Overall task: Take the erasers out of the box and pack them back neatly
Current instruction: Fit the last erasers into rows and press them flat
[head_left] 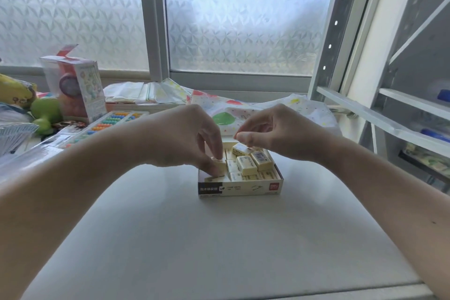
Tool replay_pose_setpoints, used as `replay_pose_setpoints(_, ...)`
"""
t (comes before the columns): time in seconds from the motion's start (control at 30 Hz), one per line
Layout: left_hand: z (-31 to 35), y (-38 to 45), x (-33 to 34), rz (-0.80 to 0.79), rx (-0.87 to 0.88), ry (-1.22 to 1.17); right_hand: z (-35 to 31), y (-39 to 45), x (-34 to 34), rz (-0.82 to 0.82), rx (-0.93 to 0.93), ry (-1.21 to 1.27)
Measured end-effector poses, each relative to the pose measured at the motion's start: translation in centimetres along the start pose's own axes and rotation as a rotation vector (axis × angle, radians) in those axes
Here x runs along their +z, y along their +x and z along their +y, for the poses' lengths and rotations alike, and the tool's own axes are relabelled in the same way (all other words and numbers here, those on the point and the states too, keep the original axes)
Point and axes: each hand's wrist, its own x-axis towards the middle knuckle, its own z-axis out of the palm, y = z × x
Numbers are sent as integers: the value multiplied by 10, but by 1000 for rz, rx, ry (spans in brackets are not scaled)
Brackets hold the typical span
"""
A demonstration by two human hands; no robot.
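Head view: box [239, 187] sits open on the white counter [194, 238], about centre, front wall facing the camera with a black label patch at its left end and a red logo at its right.

Erasers [246, 165] are inside the box: cream blocks in printed sleeves. Bottom layer lies flat in rows; several on top sit tilted and out of line, one showing a barcode [263, 159].

Left hand [185, 136] is over the box's left end, fingers curled down, pinching one eraser [219, 165] between thumb and fingertips. That eraser stands on end at the near-left corner of the box, touching the ones under it.

Right hand [275, 131] hovers above the far side of the box, thumb and index tip pressed together, other fingers loosely curled. Cannot tell whether anything is held in that pinch. A tilted eraser [241, 148] lies just under its fingertips; contact not clear.

Both forearms come in from the lower corners, bare.

Rest of scene:
- abacus [114, 120] with coloured beads, left of the hands, behind the left wrist
- carton [78, 87] with its top flap up, far left, beside a green toy [46, 114]
- patterned sheet [231, 109] with coloured dots crumpled behind the box, along the window sill
- frosted window [238, 14] across the back
- metal shelf [389, 105] at right, blue items on it, blurred
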Motion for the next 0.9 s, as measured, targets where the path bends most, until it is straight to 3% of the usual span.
replay_pose_setpoints(0.2,4,0,2,-46,-34,13,4,0,-2,-76,-18,-33)
replay_pose_setpoints(0.3,7,-2,2,-49,-35,84,5,1,-2,-93,-26,-32)
replay_pose_setpoints(0.43,8,-6,-1,66,-25,254,4,1,-4,-109,-21,-33)
replay_pose_setpoints(0.53,9,-9,-3,19,-69,363,3,0,-7,-150,-17,-54)
replay_pose_setpoints(0.9,16,-6,8,-22,-53,375,3,-1,-14,-187,-21,-70)
